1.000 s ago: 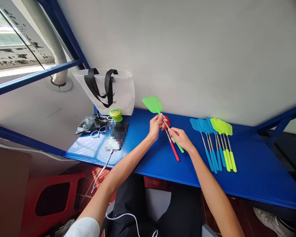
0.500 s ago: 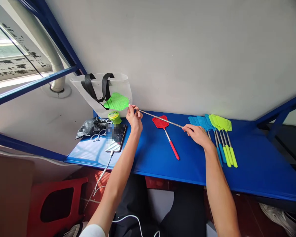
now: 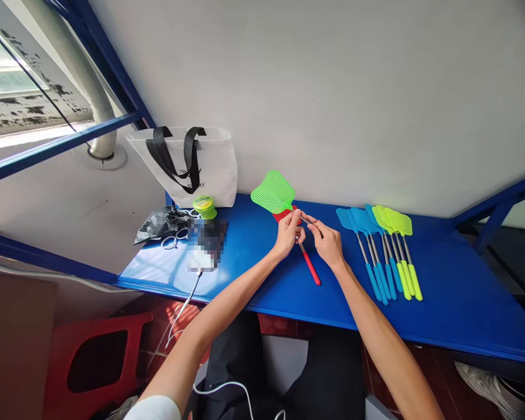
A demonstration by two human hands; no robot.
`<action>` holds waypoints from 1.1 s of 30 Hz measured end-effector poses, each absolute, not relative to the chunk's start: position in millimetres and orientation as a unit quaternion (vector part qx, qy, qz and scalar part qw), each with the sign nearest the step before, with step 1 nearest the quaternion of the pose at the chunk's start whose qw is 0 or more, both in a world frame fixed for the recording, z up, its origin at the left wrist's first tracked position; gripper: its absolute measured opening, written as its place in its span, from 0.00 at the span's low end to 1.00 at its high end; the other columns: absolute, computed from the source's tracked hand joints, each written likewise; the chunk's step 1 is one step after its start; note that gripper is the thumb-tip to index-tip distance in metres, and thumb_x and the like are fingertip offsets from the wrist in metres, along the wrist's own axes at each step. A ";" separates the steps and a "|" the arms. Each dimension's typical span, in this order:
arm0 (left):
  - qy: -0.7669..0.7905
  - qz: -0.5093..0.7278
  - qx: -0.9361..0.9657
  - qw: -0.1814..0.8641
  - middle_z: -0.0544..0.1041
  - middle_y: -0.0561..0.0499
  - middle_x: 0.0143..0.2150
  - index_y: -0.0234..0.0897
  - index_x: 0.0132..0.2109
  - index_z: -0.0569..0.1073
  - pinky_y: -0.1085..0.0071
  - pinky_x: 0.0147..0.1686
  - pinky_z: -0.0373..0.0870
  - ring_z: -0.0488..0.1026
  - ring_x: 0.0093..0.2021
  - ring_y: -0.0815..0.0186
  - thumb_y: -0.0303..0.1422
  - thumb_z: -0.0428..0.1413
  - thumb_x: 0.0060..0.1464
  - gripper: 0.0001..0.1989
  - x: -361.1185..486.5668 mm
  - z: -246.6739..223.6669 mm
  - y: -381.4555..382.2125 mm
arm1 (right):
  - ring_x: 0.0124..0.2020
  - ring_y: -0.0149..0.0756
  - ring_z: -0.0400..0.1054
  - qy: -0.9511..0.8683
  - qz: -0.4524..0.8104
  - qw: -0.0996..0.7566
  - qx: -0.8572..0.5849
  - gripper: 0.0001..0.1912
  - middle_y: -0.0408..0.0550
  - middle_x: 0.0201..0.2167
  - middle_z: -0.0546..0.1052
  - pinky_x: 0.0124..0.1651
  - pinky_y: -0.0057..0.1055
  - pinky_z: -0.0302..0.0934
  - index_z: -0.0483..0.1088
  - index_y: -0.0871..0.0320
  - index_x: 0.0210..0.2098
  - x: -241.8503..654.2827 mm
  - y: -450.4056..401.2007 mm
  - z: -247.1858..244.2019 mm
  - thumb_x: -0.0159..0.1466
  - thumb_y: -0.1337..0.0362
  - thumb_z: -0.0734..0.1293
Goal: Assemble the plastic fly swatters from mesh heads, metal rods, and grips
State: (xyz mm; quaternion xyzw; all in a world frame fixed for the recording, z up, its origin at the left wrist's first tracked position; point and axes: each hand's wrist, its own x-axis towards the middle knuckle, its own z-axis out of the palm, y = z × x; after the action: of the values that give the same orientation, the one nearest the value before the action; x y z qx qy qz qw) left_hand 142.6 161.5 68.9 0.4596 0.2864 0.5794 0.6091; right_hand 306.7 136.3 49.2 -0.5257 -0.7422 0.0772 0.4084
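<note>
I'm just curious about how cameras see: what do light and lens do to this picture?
In the head view, the window is washed out and glare whitens the left end of the blue table; also in the head view, pixelation hides whatever the white cable plugs into, though the mesh of the green fly swatter looks fairly sharp.

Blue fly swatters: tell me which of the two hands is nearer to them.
Right. The right hand is just left of the blue fly swatters; the left hand is farther left, by the head of the green fly swatter.
</note>
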 end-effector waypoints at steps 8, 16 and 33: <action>0.315 0.538 0.508 0.594 0.87 0.39 0.46 0.33 0.47 0.80 0.73 0.19 0.67 0.72 0.19 0.73 0.64 0.60 0.64 0.33 138.9 47.5 177.6 | 0.38 0.46 0.81 -0.736 0.077 0.380 -0.555 0.26 0.51 0.40 0.87 0.38 0.34 0.64 0.82 0.50 0.47 318.0 145.9 39.4 0.81 0.43 0.58; 0.303 0.604 0.487 0.554 0.86 0.42 0.39 0.33 0.40 0.81 0.73 0.21 0.66 0.69 0.20 0.74 0.64 0.60 0.64 0.34 140.2 58.1 178.8 | 0.30 0.40 0.75 -0.755 0.006 0.350 -0.554 0.28 0.48 0.31 0.83 0.33 0.33 0.52 0.81 0.51 0.42 312.6 143.7 48.3 0.83 0.44 0.56; 0.237 0.897 0.206 0.312 0.70 0.59 0.28 0.39 0.37 0.65 0.75 0.18 0.52 0.60 0.15 0.76 0.61 0.60 0.68 0.30 36.6 137.3 197.3 | 0.37 0.44 0.71 -0.744 -0.199 0.390 -0.505 0.18 0.51 0.35 0.84 0.41 0.39 0.56 0.81 0.53 0.41 400.0 156.8 59.3 0.81 0.54 0.64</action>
State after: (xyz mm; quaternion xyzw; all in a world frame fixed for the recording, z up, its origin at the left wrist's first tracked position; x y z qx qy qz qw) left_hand 36.6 197.3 137.3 0.2056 0.2375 0.8967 0.3118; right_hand 400.0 156.8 59.3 -0.5051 -0.7438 -0.1990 0.3899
